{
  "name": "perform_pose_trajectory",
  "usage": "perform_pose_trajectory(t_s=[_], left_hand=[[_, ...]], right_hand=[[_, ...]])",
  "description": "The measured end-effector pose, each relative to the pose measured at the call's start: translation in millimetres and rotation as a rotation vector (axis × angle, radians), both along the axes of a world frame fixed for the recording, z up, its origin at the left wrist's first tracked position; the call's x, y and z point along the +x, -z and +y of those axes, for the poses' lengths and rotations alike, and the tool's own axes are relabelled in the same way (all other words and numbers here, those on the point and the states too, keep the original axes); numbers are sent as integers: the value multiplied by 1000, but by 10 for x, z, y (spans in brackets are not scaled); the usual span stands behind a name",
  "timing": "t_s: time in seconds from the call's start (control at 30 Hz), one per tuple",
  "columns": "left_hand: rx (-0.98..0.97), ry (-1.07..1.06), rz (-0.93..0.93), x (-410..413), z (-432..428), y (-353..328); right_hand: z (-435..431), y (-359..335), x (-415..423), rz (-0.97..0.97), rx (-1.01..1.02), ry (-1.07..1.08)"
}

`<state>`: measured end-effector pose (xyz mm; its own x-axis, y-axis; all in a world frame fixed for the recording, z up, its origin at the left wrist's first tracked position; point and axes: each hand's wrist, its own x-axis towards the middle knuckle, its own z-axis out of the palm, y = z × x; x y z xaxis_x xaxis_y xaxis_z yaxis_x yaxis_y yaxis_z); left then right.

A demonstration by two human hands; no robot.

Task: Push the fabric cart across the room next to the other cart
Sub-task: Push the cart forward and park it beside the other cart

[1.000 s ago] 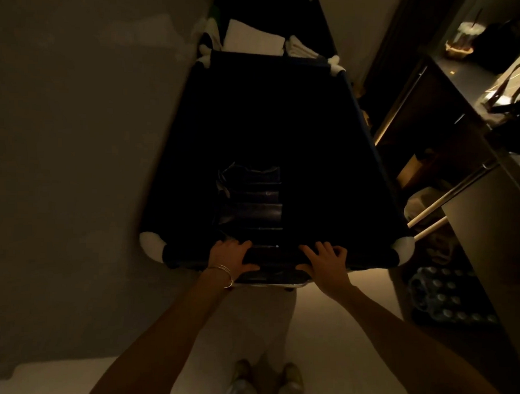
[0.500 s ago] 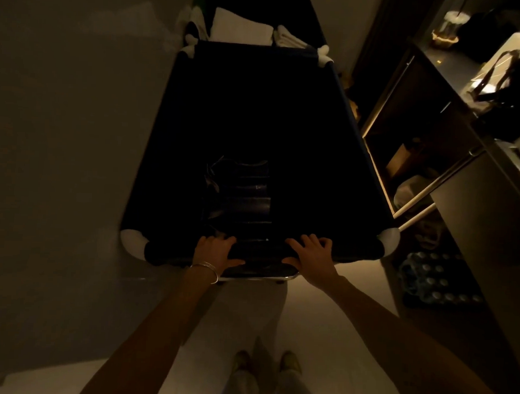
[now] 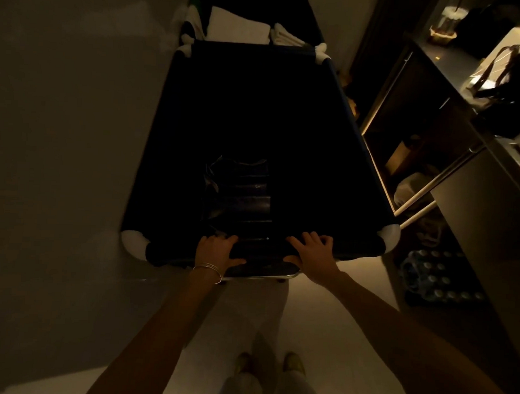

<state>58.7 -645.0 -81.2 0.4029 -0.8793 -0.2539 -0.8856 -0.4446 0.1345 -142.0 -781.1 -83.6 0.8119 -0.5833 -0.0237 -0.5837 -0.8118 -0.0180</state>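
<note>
Hands rest on the near rim of the dark fabric cart (image 3: pixel 256 108): the left hand (image 3: pixel 215 251) and the right hand (image 3: pixel 314 253) both curl their fingers over the edge, thumbs below. The cart stands between a grey wall (image 3: pixel 63 131) and open shelves (image 3: pixel 408 149), its far end touching the other cart (image 3: pixel 238 25) with white towels.

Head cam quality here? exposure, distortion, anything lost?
Head view: badly underexposed, warm cast; the fabric cart interior is near black, contents unreadable. Wide-angle bends the wall and counter edges. Left hand and right hand on the near rim are dim but sharp.
</note>
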Motion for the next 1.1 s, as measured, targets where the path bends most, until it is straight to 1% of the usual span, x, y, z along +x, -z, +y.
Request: perform_pose_trajectory(t_s=[0.17, 0.2, 0.3, 0.33, 0.47, 0.57, 0.6, 0.7, 0.8, 0.87, 0.97, 1.1], left_hand=[[-136, 85, -125, 20, 22, 95], [-158, 75, -123, 32, 16, 136], [-137, 108, -122, 51, 18, 112], [-113, 105, -92, 51, 20, 89], [-84, 56, -94, 44, 16, 92], [-30, 47, -67, 15, 25, 31], [5, 44, -56, 11, 33, 14], [52, 34, -33, 25, 71, -124], [-46, -2, -87, 63, 108, -360], [-140, -21, -144, 44, 125, -590], [-257, -28, -187, -68, 185, -933], [-390, -44, -234, -382, 377, -1272]], right_hand=[[-11, 58, 3, 3, -54, -21], [-12, 74, 3, 3, -69, -15], [-32, 97, 13, 10, -109, -14], [-31, 101, 15, 11, -105, -14], [-34, 62, 22, 7, -36, -25], [-34, -24, 32, 137, 82, 30], [-32, -49, 38, 154, 92, 54], [-39, -251, 79, 70, 73, 56], [-82, -573, 97, -21, -30, -21], [-92, -808, 95, -94, -80, -16], [-13, -1090, 37, -143, -119, 4], [219, -1386, -232, -226, -188, -23]])
